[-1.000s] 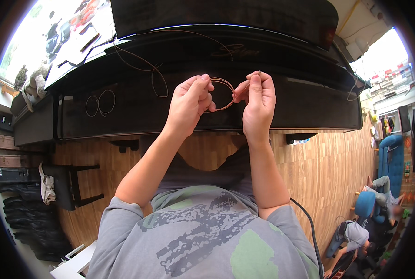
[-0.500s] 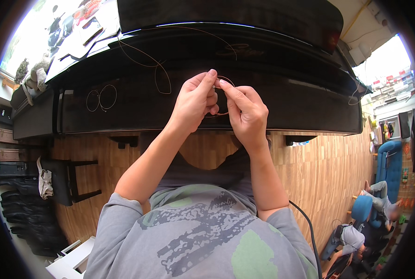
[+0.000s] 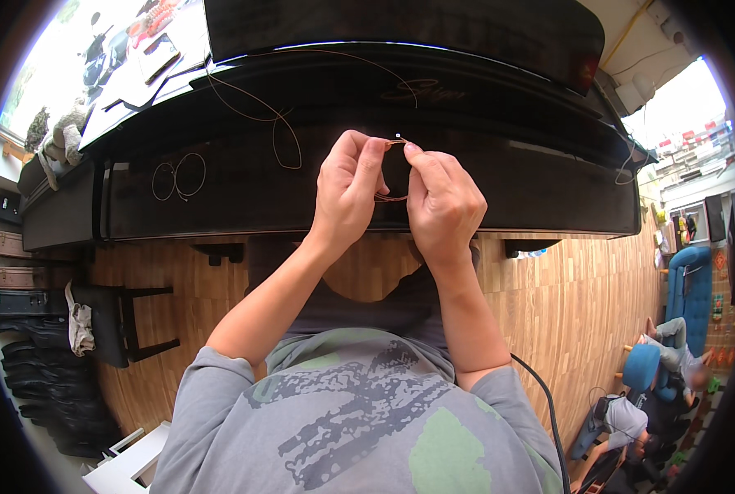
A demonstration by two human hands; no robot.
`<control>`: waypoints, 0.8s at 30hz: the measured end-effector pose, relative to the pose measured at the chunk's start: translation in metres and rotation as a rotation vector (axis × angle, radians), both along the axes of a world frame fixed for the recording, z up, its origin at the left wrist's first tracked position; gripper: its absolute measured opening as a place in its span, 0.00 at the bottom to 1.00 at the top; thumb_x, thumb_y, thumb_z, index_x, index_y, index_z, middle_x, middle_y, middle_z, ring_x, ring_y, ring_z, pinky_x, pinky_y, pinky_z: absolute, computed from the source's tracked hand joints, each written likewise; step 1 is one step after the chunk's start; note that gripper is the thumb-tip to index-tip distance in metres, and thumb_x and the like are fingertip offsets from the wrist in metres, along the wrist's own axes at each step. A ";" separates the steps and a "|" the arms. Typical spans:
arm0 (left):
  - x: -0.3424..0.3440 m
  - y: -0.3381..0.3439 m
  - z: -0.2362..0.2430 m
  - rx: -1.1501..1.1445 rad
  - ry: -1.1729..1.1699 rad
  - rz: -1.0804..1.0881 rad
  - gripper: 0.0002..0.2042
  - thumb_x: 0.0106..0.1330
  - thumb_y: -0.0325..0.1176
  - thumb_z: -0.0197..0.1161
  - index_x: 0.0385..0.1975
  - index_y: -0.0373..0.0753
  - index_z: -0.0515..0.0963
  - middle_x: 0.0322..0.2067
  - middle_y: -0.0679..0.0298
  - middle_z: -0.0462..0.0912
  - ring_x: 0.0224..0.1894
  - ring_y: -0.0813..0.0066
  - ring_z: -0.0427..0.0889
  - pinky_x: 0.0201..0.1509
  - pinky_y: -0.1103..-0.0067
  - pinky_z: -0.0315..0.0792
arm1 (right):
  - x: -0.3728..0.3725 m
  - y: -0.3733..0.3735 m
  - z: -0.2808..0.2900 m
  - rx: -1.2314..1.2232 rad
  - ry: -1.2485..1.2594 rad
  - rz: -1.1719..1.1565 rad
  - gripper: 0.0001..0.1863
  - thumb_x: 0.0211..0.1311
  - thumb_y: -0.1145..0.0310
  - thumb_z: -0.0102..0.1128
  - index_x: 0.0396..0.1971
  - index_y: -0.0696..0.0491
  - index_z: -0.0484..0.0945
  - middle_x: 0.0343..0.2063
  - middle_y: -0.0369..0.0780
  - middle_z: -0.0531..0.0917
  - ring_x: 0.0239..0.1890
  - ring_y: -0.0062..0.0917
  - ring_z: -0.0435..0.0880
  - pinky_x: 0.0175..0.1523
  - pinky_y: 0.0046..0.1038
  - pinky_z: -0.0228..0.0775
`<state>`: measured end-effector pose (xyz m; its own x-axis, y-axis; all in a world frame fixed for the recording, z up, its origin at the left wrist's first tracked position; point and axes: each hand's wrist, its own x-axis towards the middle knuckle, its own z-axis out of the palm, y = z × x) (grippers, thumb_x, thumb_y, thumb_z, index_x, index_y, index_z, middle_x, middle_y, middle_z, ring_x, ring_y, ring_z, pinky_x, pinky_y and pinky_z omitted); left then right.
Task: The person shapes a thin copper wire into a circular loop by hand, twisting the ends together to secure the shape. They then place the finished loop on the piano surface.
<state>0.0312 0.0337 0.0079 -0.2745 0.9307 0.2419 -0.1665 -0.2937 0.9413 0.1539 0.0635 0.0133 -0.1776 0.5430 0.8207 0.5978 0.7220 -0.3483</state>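
A copper-coloured guitar string (image 3: 394, 198), wound into a small ring, is held between my two hands over the black piano. My left hand (image 3: 344, 188) pinches the ring's left side, thumb up against the fingers. The ring's right side is between the thumb and fingertips of my right hand (image 3: 446, 198). A tiny pale ball end (image 3: 398, 135) stands out at the top of the ring, between the hands. Left of my hands, a loose thin string (image 3: 275, 140) hangs in a loop over the piano front. Farther left lies a thin wire coil (image 3: 190, 175) in two loops.
The piano (image 3: 532, 193) spans the space before me. Papers and a phone (image 3: 160, 58) lie at its far left. A black stool (image 3: 104, 323) with a cloth stands left on the wooden floor. A dark cable (image 3: 542, 387) runs beside me; people (image 3: 627, 424) sit at the far right.
My hands have drawn slightly apart, and the right one has shifted a little right. The ball end now shows above the ring instead of between my fingertips.
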 end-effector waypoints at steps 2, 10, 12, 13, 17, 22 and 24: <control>-0.005 0.003 -0.007 -0.022 -0.210 -0.122 0.09 0.70 0.35 0.51 0.33 0.35 0.70 0.18 0.74 0.67 0.19 0.89 0.63 0.22 0.85 0.64 | -0.001 -0.003 -0.001 -0.108 0.108 0.042 0.06 0.53 0.78 0.61 0.31 0.55 0.76 0.21 0.36 0.79 0.21 0.25 0.78 0.25 0.23 0.69; -0.013 0.003 0.005 -0.141 0.036 -0.301 0.10 0.70 0.36 0.51 0.32 0.36 0.71 0.22 0.72 0.70 0.22 0.89 0.65 0.26 0.86 0.64 | 0.009 0.006 0.013 -1.224 0.828 0.767 0.06 0.64 0.70 0.52 0.35 0.58 0.73 0.17 0.30 0.72 0.18 0.10 0.67 0.28 0.14 0.61; -0.013 0.003 0.010 -0.143 0.193 -0.288 0.11 0.69 0.37 0.52 0.31 0.35 0.72 0.25 0.71 0.74 0.25 0.88 0.68 0.27 0.86 0.65 | 0.010 0.008 0.012 -1.212 0.800 0.722 0.07 0.64 0.70 0.53 0.34 0.58 0.74 0.16 0.29 0.72 0.18 0.10 0.65 0.27 0.15 0.60; -0.012 0.002 0.011 -0.138 0.200 -0.258 0.10 0.69 0.36 0.52 0.32 0.35 0.72 0.25 0.71 0.74 0.25 0.88 0.68 0.27 0.86 0.65 | 0.009 0.009 0.012 -1.207 0.784 0.703 0.07 0.64 0.69 0.53 0.33 0.58 0.74 0.16 0.29 0.71 0.18 0.10 0.64 0.27 0.15 0.59; -0.011 -0.001 0.010 -0.101 0.229 -0.145 0.10 0.70 0.35 0.51 0.32 0.34 0.72 0.24 0.70 0.73 0.26 0.87 0.70 0.28 0.86 0.67 | 0.009 0.009 0.011 -1.286 0.806 0.747 0.07 0.66 0.68 0.51 0.31 0.56 0.74 0.17 0.29 0.70 0.19 0.11 0.64 0.26 0.16 0.59; -0.009 -0.001 0.010 -0.094 0.262 -0.138 0.10 0.70 0.35 0.51 0.31 0.34 0.71 0.22 0.70 0.72 0.26 0.87 0.68 0.28 0.85 0.66 | 0.007 0.011 0.005 -1.271 0.928 0.827 0.09 0.67 0.67 0.48 0.28 0.53 0.71 0.16 0.30 0.70 0.18 0.14 0.65 0.26 0.17 0.59; -0.005 -0.004 0.014 -0.081 0.242 -0.129 0.10 0.70 0.35 0.51 0.31 0.34 0.71 0.22 0.71 0.72 0.25 0.87 0.66 0.27 0.85 0.63 | 0.004 0.010 0.006 -1.194 1.038 0.778 0.09 0.68 0.67 0.46 0.28 0.53 0.70 0.15 0.30 0.69 0.17 0.15 0.65 0.25 0.18 0.60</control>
